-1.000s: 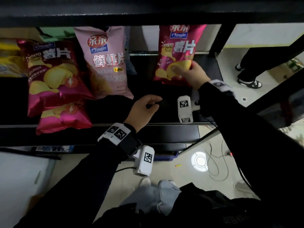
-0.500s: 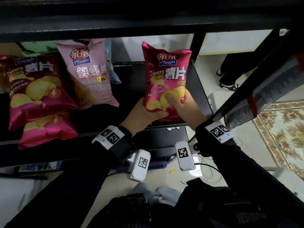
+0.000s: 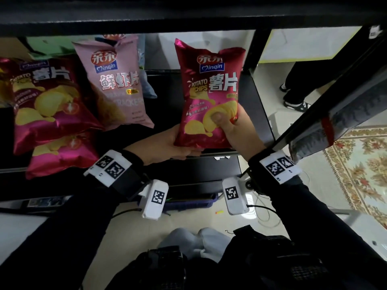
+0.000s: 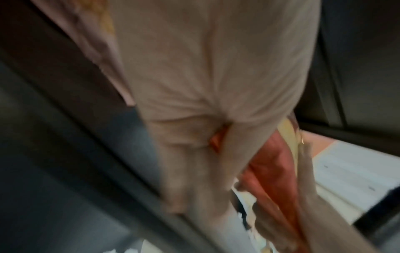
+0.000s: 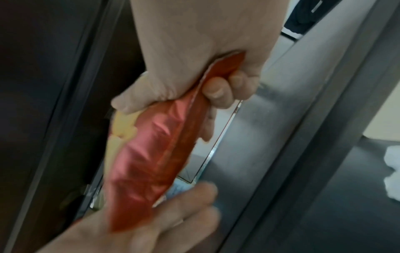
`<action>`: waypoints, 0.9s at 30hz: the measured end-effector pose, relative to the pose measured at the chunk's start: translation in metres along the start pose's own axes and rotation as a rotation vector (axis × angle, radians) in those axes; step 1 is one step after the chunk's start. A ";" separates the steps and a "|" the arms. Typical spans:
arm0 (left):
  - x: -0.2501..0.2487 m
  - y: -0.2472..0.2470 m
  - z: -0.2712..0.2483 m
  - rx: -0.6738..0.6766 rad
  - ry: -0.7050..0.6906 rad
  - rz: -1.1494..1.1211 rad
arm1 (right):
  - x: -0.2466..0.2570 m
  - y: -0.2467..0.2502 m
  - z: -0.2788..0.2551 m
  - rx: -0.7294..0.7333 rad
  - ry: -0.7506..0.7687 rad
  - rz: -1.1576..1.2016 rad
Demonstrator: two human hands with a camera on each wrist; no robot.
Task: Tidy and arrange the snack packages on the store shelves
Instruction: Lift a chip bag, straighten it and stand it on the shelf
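Red chip bag (image 3: 209, 95) held upright, front out, over the shelf's (image 3: 257, 114) front edge at about 1 o'clock from head-view centre. Right hand (image 3: 238, 130) pinches its lower right corner, thumb across the printed chips; right wrist view shows the fingers (image 5: 218, 89) curled behind the bag. Left hand (image 3: 165, 145) takes the lower left corner and bottom seam, palm under; fingers are hidden behind the bag in the head view and the left wrist view is too blurred to settle it, though they look wrapped round the edge. Handling, judged: light, air-filled, foil film slick and crinkly; contents brittle, so squeezing the belly risks crushing. Best hold is where the hands are now, low corners and seam, or the flat top crimp; the pillow shape will not stand well alone and likely needs a lean on the back of the shelf or a neighbour. Count in view: three red chip bags in all, one in hand plus two (image 3: 48, 101) overlapping at 9 o'clock, the lower (image 3: 62, 151) hanging past the shelf lip; one pink cracker bag (image 3: 117, 84) at 11 o'clock, leaning beside them. A yellow pack at far left edge, cut off, cannot identify.
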State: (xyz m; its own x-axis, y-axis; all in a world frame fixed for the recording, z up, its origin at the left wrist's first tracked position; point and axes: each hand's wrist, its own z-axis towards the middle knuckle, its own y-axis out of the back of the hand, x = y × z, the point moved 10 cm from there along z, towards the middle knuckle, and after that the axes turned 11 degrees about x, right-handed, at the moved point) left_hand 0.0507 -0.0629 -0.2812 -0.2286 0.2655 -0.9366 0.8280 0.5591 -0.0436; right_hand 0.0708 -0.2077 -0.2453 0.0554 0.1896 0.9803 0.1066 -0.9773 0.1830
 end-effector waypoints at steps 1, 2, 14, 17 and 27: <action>-0.004 0.002 -0.002 -0.004 -0.026 0.019 | 0.001 0.000 -0.001 0.009 0.008 -0.005; -0.009 0.006 -0.003 -0.027 -0.060 0.011 | 0.001 -0.001 -0.001 0.019 0.016 -0.032; -0.025 0.017 0.005 -0.338 -0.200 -0.092 | 0.001 -0.016 -0.005 0.130 0.017 0.278; -0.030 0.020 -0.002 -0.358 -0.256 -0.194 | 0.005 -0.028 -0.008 0.263 0.023 0.268; -0.041 0.022 -0.002 -0.389 -0.301 -0.266 | 0.018 -0.018 0.001 0.168 0.081 0.503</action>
State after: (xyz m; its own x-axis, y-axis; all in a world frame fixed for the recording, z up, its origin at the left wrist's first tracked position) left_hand 0.0772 -0.0601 -0.2435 -0.2000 -0.1281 -0.9714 0.4985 0.8402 -0.2135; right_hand 0.0708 -0.1866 -0.2313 0.0646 -0.3128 0.9476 0.2439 -0.9158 -0.3190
